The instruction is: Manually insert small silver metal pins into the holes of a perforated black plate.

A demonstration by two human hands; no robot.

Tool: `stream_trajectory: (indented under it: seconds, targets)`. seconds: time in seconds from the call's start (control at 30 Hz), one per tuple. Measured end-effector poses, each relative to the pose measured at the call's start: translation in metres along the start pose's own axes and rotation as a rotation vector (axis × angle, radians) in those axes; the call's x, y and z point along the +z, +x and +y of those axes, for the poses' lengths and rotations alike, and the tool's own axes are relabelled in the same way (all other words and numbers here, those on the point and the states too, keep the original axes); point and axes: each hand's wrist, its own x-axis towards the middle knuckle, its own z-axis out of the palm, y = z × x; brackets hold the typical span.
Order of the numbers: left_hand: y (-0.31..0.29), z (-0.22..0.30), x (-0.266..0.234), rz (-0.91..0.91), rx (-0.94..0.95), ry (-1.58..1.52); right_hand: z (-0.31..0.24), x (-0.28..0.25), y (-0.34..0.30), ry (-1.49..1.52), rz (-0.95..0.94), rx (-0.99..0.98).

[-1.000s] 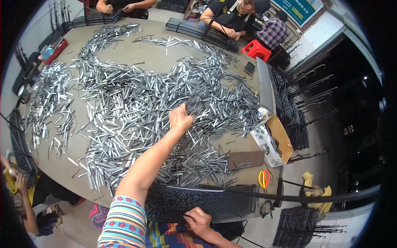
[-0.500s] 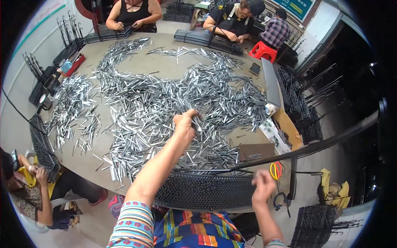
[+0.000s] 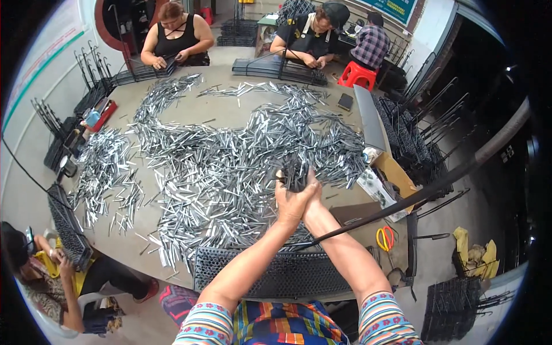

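Note:
My left hand (image 3: 288,204) and my right hand (image 3: 313,194) are together over the pile, closed around a bunch of short, dark grey metal strips (image 3: 295,176). The strips stick up and out between my thumbs; my fingers under them are mostly hidden. Around and beyond the bunch, a wide heap of loose silvery metal strips (image 3: 198,192) covers much of the table (image 3: 172,115). Across the near table edge, below my forearms, lies a long black rack with a honeycomb of holes (image 3: 253,270).
A black bar (image 3: 437,187) slants up rightward past my right arm. At right are scissors with red and yellow handles (image 3: 385,237) and an open cardboard box (image 3: 397,175). Co-workers handle similar racks (image 3: 279,70) at the far side and left.
My right hand has come from the right, near the scissors, to meet my left. My left hand has shifted right and nearer, and both now clasp a bunch of strips. The view has tilted upward.

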Motion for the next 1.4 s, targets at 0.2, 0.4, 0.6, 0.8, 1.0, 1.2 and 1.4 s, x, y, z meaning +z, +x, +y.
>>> stream_trajectory:
  seconds: [0.2,0.4,0.6,0.8,1.0,1.2,1.4]
  targets:
    - [0.038,-0.028,-0.033,0.357,-0.524,-0.067,0.019,-0.001,0.009,-0.432,0.090,-0.224]
    - [0.040,-0.012,-0.067,0.088,-0.876,-0.324,0.004,-0.003,-0.002,-0.461,-0.045,0.187]
    - [0.028,0.013,-0.096,-0.268,-1.004,-0.213,-0.002,-0.002,-0.011,-0.370,-0.262,0.304]
    - [0.023,0.020,-0.111,-0.658,-1.138,0.049,0.000,-0.008,-0.004,-0.346,-0.231,0.262]
    - [0.028,0.008,-0.132,-0.765,-1.220,0.085,0.003,-0.039,0.024,-0.491,0.027,0.009]
    - [0.042,0.006,-0.124,-0.063,-0.950,-0.095,0.003,-0.017,0.010,-0.735,0.167,-0.083]
    - [0.044,0.020,-0.045,0.269,-0.424,-0.173,0.002,-0.010,-0.001,-0.464,0.037,0.225]
